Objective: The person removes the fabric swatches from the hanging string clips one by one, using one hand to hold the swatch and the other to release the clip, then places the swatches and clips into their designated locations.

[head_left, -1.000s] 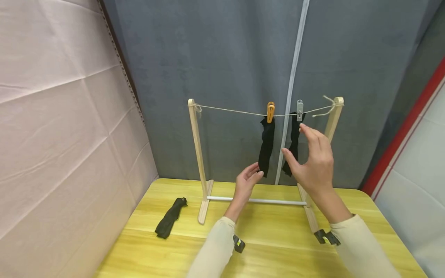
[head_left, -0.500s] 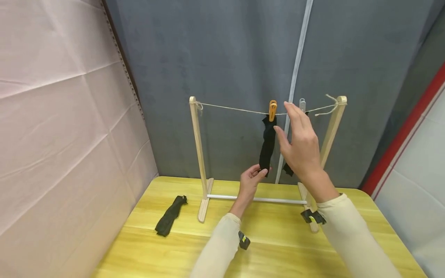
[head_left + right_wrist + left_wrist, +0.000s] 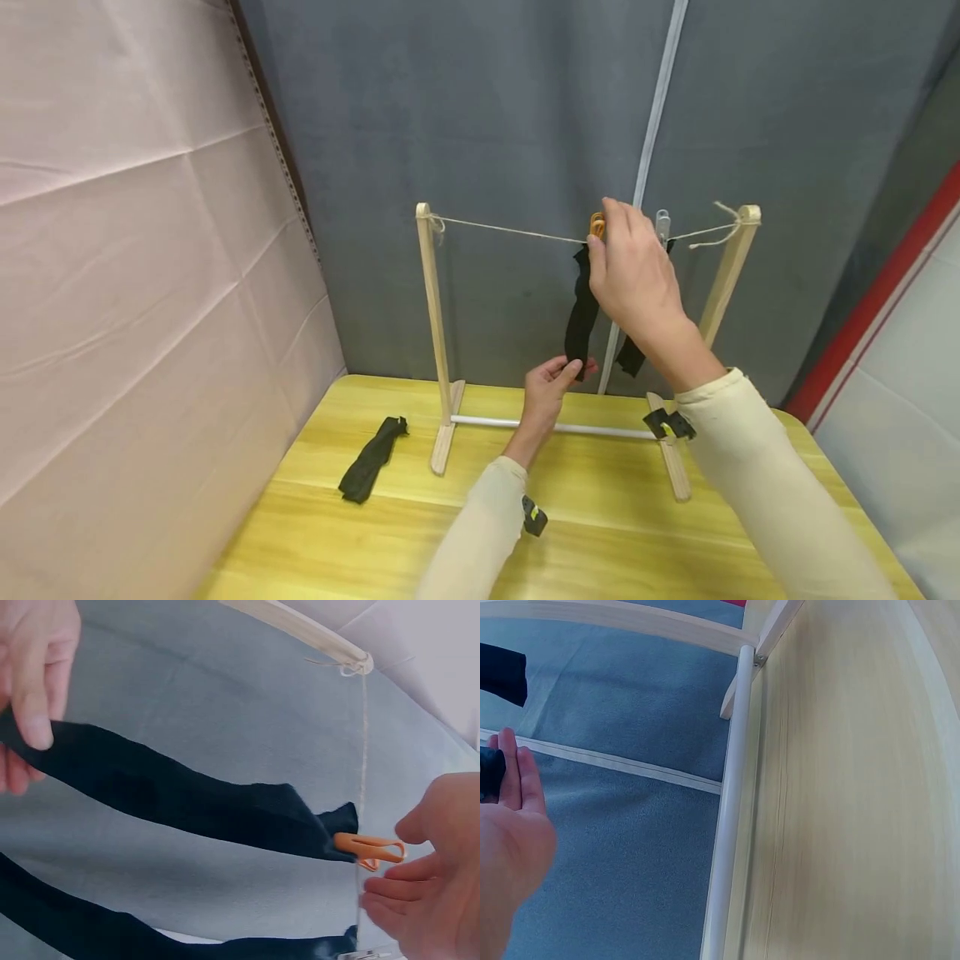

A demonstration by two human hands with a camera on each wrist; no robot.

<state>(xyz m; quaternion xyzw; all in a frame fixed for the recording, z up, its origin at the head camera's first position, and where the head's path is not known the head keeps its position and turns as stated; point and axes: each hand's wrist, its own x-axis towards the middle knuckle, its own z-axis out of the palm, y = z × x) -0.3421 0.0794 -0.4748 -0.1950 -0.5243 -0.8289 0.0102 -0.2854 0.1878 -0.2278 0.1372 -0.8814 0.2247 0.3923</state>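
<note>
Pinching the bottom end of a black cloth strip [image 3: 581, 312], the left hand [image 3: 543, 396] lays its thumb on the near face, fingers behind. The strip hangs from the string [image 3: 517, 230] of a wooden frame [image 3: 433, 308], its top caught by an orange peg [image 3: 367, 846]. Around the peg's free end, the right hand [image 3: 637, 271] holds its thumb and fingers apart; the right wrist view shows a gap, so it does not seem to be squeezing. Nearer the right post [image 3: 727, 279], a 2nd strip [image 3: 632, 357] hangs under a clear peg [image 3: 662, 223]. As things stand, 2 of the 3 strips in sight are pegged up, while the loose strip [image 3: 372, 460] lies on the yellow table [image 3: 360, 550], left of the frame, with no peg visible on it: by that count, 1 is off the string. How firmly the orange peg bites cannot be told.
</note>
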